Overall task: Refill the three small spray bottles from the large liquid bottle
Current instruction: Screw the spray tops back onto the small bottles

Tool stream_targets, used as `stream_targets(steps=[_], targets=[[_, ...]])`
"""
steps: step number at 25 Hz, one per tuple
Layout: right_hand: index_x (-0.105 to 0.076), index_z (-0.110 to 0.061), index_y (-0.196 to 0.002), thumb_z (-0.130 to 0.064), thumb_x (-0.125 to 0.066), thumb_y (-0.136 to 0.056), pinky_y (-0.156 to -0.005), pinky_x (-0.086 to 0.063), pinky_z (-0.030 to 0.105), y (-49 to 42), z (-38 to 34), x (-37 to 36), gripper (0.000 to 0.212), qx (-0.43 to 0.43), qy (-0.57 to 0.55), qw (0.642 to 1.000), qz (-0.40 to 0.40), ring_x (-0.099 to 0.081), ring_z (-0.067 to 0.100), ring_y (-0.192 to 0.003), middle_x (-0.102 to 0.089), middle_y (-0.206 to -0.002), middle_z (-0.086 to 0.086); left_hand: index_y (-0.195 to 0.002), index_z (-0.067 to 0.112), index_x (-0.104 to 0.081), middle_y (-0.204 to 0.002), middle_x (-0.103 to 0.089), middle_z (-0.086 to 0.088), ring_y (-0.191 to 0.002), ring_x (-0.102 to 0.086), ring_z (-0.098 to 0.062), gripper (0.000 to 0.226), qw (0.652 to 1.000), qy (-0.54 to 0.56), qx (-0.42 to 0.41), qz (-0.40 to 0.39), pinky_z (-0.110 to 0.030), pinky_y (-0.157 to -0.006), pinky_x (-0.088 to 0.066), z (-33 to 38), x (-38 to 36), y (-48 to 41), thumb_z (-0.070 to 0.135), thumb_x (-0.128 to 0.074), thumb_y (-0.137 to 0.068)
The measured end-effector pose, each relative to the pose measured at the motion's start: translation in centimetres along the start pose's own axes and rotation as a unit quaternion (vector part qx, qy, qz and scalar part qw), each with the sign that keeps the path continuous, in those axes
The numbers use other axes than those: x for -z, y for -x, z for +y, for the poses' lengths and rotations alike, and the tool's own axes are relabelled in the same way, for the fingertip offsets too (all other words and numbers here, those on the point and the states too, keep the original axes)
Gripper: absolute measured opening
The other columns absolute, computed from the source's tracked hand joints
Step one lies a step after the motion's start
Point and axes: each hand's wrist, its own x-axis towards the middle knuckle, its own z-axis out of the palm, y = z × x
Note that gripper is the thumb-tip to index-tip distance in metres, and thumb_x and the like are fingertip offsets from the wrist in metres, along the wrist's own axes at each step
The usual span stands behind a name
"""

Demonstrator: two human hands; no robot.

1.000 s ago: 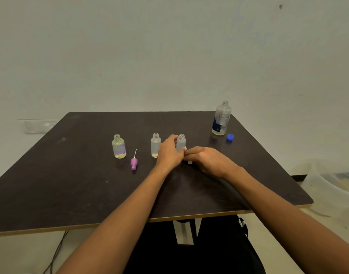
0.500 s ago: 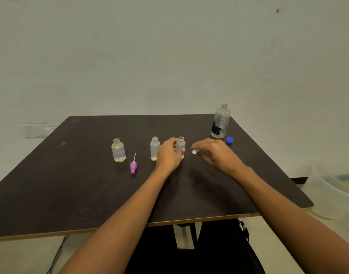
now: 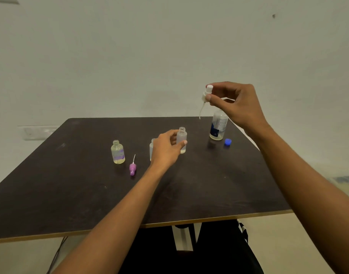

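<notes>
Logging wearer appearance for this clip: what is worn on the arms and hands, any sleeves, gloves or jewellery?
Nothing is worn that shows. The left forearm and right forearm are bare to the frame's edge, with no sleeves. The left hand and right hand have no gloves. No watch, bracelet or ring is visible on the wrists or the fingers in view.

light: pretty dim, flat and soft, greenish-grey cast over the wall (image 3: 169, 46) | shadows: faint fuzzy patches on the dark table (image 3: 51, 204), one just left of the large bottle (image 3: 219, 127) | glare: dull sheen on the tabletop | sharpness: slightly soft all over, bit noisy | edges: wide-angle stretch toward the bottom corners
</notes>
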Motion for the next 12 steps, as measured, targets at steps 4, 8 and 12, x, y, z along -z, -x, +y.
stream_targets(steps=[4, 8, 12], targets=[[-0.077, -0.016, -0.120, -0.028, -0.081, -0.092, -0.084, -0.059, 0.017, -1.2, -2.4, -0.1, 0.031, 0.016, -0.042, 0.999, -0.008, -0.078, 0.006, -0.093, -0.079, -0.103, -0.007, -0.134, 0.021, -0.069, -0.123, -0.075, 0.004, -0.100, -0.066, -0.002, 0.046, 1.000, 0.004, -0.022, 0.018, -0.017, -0.091, -0.051, 1.1, 1.2, 0.6, 0.028, -0.081, -0.090], [-0.076, -0.010, -0.121, -0.022, -0.081, -0.093, -0.082, -0.061, 0.020, -1.8, -3.1, -0.9, 0.031, 0.020, -0.079, 0.996, -0.019, -0.079, 0.011, -0.094, -0.080, -0.103, 0.001, -0.137, 0.021, -0.067, -0.126, -0.074, 0.004, -0.104, -0.066, -0.002, 0.049, 0.999, 0.008, -0.034, 0.018, -0.007, -0.085, -0.046, 2.1, 1.9, 1.2, 0.029, -0.081, -0.090], [-0.076, -0.008, -0.122, -0.021, -0.081, -0.092, -0.082, -0.061, 0.021, -1.5, -2.9, -1.9, 0.033, 0.014, -0.090, 0.995, -0.042, -0.079, 0.011, -0.095, -0.081, -0.103, 0.002, -0.141, 0.021, -0.063, -0.133, -0.071, 0.001, -0.112, -0.065, -0.005, 0.054, 0.999, 0.005, -0.036, 0.016, -0.019, -0.093, -0.048, 2.8, 2.4, 1.7, 0.030, -0.079, -0.091]])
